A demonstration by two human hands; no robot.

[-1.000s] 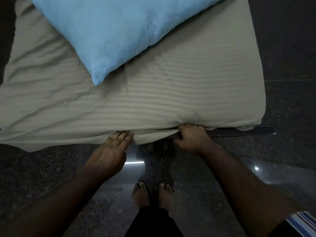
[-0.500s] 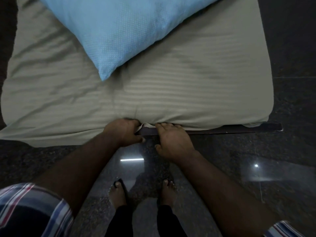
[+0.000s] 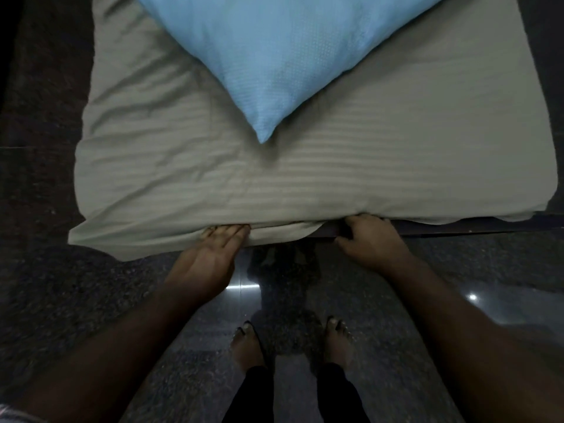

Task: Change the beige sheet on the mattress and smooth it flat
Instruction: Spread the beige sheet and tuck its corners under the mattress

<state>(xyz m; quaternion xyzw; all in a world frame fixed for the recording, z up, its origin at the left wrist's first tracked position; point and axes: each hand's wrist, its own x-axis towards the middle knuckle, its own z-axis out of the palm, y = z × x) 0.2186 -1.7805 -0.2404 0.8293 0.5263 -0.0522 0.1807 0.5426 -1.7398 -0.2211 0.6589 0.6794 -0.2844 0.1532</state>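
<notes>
1. Bare feet [image 3: 247, 346] stand on the dark floor [image 3: 61, 300].
2. The left hand [image 3: 204, 264] presses straight fingers into the beige sheet [image 3: 396, 141] hem.
3. The right hand [image 3: 370, 239] curls round the mattress edge.
4. A blue pillow [image 3: 274, 50] lies on the sheet.

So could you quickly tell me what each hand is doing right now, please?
Left hand: open, straight fingers tucking the striped beige cotton sheet.
Right hand: fingers curled round the mattress edge.

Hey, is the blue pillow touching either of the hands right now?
Apart. The head view shows the blue pillow ending at a corner well up the beige sheet, with bare striped sheet between it and the left hand and right hand at the near edge.
</notes>
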